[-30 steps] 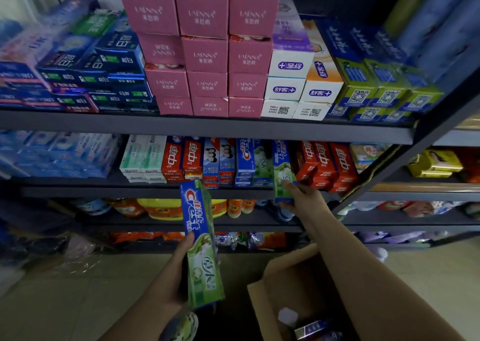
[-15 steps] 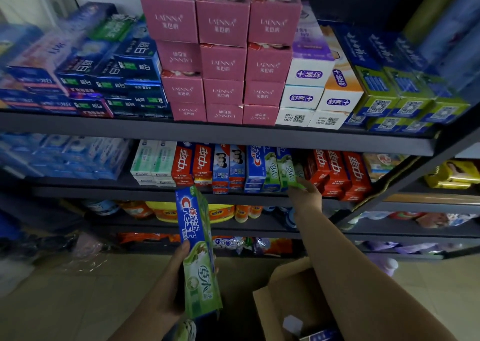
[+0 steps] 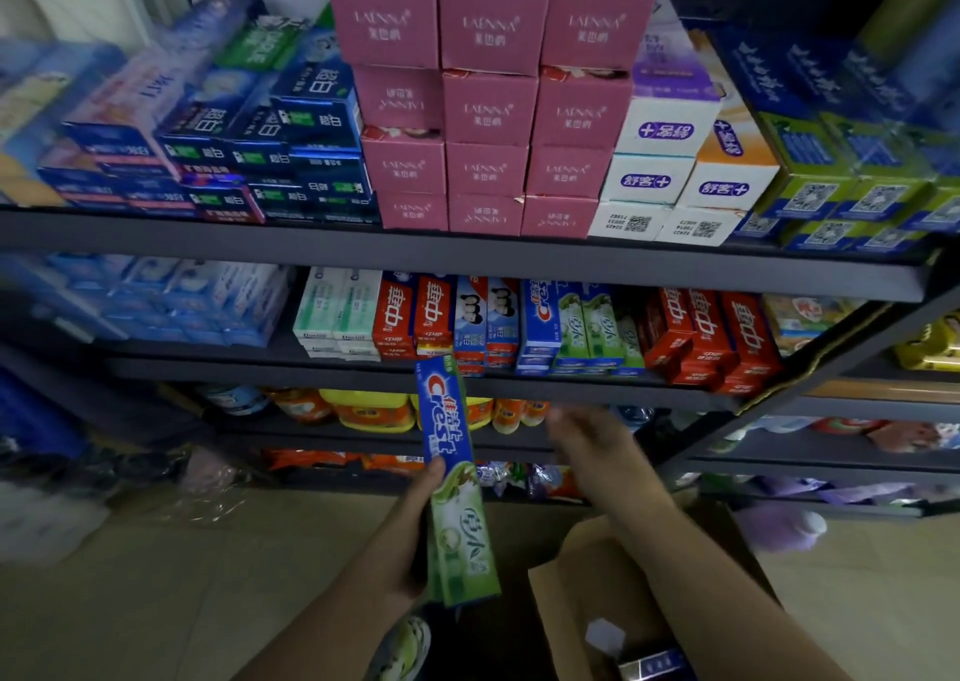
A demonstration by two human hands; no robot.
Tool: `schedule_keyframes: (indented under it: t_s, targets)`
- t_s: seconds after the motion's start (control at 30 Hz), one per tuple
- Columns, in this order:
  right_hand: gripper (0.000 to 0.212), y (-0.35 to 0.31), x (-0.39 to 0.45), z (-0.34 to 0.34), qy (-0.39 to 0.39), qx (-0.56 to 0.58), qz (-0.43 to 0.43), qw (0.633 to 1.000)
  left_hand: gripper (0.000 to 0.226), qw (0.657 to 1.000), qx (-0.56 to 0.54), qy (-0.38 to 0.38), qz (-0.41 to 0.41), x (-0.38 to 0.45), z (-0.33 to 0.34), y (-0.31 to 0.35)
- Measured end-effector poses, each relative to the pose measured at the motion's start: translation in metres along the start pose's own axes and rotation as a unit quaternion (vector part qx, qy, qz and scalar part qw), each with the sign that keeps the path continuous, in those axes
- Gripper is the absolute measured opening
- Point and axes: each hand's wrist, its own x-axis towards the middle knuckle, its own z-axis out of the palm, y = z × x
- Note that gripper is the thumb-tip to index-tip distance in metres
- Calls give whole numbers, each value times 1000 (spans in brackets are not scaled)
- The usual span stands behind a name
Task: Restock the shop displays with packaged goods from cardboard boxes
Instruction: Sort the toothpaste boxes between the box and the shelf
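Holding upright: the left hand [image 3: 410, 535] clasps a long blue-and-green Crest toothpaste carton [image 3: 457, 483] at its lower half, lower centre of frame, logo readable.
Reason: likely so it can slot on end beside the matching green cartons on the dark metal middle shelf [image 3: 363, 368].
Right hand [image 3: 582, 436]: blurred, centre right, below that shelf; grip empty, fingers loose.
Brown cardboard box [image 3: 576, 592]: lower right, open for reaching in.
Writing: pink square boxes [image 3: 488, 109] read "LAENNA".
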Motion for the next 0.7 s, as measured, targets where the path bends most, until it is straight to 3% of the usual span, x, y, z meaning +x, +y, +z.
schedule_keyframes:
  t_s: [0.07, 0.13, 0.23, 0.37, 0.57, 0.7]
  targets:
    - [27, 3, -38, 17, -116, -45, -5, 992, 68, 1000, 2, -7, 11, 1, 5, 0]
    - [41, 12, -54, 28, -151, -49, -4, 987, 62, 999, 13, -24, 22, 1, 11, 0]
    - [45, 22, -54, 36, -121, -42, 4, 992, 66, 998, 33, -34, 34, 3, 16, -1]
    - [29, 26, -54, 32, -109, 18, -5, 994, 92, 996, 58, -43, 50, 5, 24, 0]
    - [21, 28, -62, 24, -105, 230, 19, 967, 64, 993, 92, -56, 43, 7, 28, 4]
    - [25, 31, -52, 5, -21, 276, 5, 961, 47, 991, 116, -19, 66, 5, 31, 12]
